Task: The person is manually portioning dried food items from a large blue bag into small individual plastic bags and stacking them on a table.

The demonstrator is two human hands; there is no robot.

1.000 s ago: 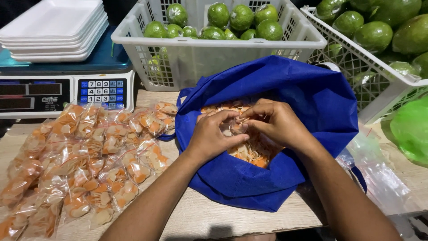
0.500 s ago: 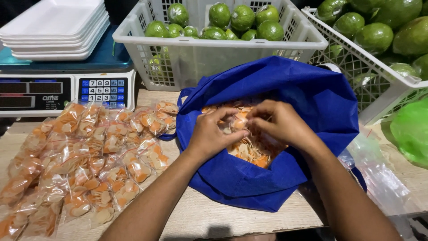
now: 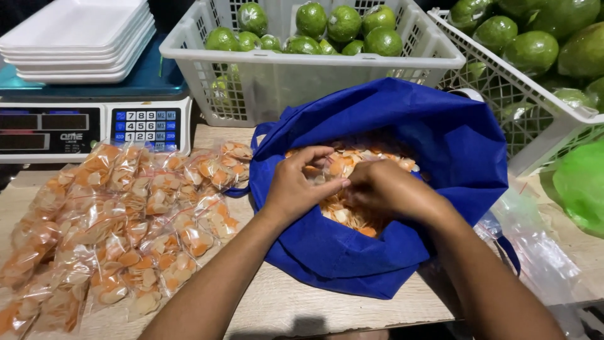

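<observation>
While both hands work inside the blue cloth bag (image 3: 390, 252) at centre, the left hand (image 3: 301, 189) has thumb and fingers pinched nearly closed on a small clear packet (image 3: 327, 169) of orange-and-white crackers. The right hand (image 3: 387, 187) meets it at 3 o'clock, fingers curled; whether it grips the packet, cannot tell. Loose crackers (image 3: 349, 214) fill the bag beneath. Judgement: packet light, film slippery and crinkly, contents brittle; hold by the top edge of the film, not across the chips. Filled packets (image 3: 119, 214) lie piled at 9 o'clock; scale (image 3: 94, 129) at 10 o'clock; basket (image 3: 277, 82) of green fruit at 12.
</observation>
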